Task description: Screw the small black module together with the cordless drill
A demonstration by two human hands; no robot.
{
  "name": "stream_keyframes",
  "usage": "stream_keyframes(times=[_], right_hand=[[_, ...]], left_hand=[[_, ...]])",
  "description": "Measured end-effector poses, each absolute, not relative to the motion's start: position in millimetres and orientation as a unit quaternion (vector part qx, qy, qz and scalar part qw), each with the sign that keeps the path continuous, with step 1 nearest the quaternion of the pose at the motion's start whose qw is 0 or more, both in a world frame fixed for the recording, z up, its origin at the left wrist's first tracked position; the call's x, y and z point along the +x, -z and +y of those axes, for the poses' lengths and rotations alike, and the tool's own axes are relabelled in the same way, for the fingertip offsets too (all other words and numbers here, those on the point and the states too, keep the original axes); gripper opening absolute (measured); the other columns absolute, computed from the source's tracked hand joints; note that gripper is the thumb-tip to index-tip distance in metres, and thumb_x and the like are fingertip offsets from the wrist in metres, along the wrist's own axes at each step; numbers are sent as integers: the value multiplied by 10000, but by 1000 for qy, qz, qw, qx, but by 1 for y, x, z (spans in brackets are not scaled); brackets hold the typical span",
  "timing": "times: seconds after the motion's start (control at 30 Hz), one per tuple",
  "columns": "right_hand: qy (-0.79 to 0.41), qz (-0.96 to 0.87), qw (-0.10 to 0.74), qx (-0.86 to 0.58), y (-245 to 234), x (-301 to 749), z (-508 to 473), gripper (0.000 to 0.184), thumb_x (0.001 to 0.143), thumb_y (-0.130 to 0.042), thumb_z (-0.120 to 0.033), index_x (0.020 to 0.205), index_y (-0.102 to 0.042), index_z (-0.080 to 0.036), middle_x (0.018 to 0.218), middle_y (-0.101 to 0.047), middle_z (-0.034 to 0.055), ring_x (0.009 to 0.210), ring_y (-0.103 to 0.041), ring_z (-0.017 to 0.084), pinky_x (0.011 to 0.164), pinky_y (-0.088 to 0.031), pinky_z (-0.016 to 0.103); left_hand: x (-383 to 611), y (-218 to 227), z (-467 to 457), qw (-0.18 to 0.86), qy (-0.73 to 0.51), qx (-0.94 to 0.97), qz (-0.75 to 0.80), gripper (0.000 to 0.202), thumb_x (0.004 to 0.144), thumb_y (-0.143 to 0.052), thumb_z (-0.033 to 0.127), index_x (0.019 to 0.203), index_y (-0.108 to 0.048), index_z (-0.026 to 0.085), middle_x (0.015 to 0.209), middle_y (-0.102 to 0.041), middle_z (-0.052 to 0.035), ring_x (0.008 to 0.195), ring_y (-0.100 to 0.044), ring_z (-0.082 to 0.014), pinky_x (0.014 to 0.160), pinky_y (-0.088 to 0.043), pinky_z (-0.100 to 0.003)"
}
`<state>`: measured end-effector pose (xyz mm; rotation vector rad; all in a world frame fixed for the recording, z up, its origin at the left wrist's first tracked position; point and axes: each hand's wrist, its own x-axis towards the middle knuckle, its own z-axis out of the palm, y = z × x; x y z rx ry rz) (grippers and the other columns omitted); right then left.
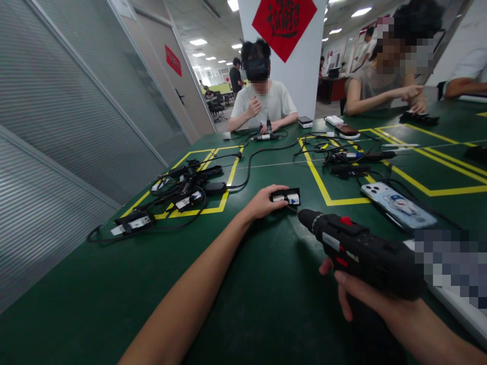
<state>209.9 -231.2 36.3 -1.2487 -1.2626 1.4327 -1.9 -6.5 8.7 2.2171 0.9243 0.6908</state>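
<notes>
My right hand is wrapped round the grip of a black cordless drill with red switches. The drill points left and away from me, and its thin bit reaches toward a small black case with white and blue parts inside. My left hand grips that case from its left side, thumb in front and fingers behind, at the green tabletop. The bit's tip is near the case's front edge; I cannot tell whether it touches.
At the left lie tangled black cables and devices inside yellow tape. Right of centre are more cables and tools. A phone lies beyond the drill. Across the table sit a person in a headset and another person at the right.
</notes>
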Motion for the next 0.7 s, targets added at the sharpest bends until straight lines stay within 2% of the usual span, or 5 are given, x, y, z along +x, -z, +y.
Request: stream_keyframes(times=[0.13,0.27,0.4,0.6,0.7], right_hand=[[-581,-495,408,-502,-39,210,-231,780,826,-611,-378,1426,-117,-311,976,-724,57,393,-646,133,416,-490,262],[-580,-485,397,-520,-42,209,-233,615,811,-604,-460,1341,-344,-291,1035,-699,61,412,-630,124,445,-504,299],[-548,-493,380,-558,-43,208,-235,431,796,-593,-453,1164,-520,-242,848,-721,39,420,-629,136,498,-511,312],[-549,-504,391,-540,-48,206,-236,719,829,-563,-443,1420,-171,-327,970,-709,63,415,-624,143,475,-495,328],[-549,-495,399,-543,-47,206,-237,709,816,-572,-469,1414,-218,-329,999,-711,56,420,-628,148,490,-510,340]], left_hand=[[-2,-9,-7,313,-262,842,352,515,763,-635,373,1243,-549,206,1215,-584,-68,1076,-562,-208,958,-438,-343],[-1,-10,-7,311,-259,843,355,517,760,-635,362,1245,-548,204,1216,-584,-70,1070,-563,-207,968,-434,-353],[-2,-9,-6,309,-256,845,354,513,768,-633,363,1249,-542,211,1228,-576,-66,1069,-562,-199,958,-438,-345],[-1,-8,-6,315,-256,843,354,525,764,-638,362,1252,-537,199,1229,-574,-75,1067,-560,-199,949,-438,-347],[-1,-9,-6,310,-258,844,354,522,762,-637,359,1250,-541,200,1222,-579,-73,1051,-564,-198,946,-437,-350]])
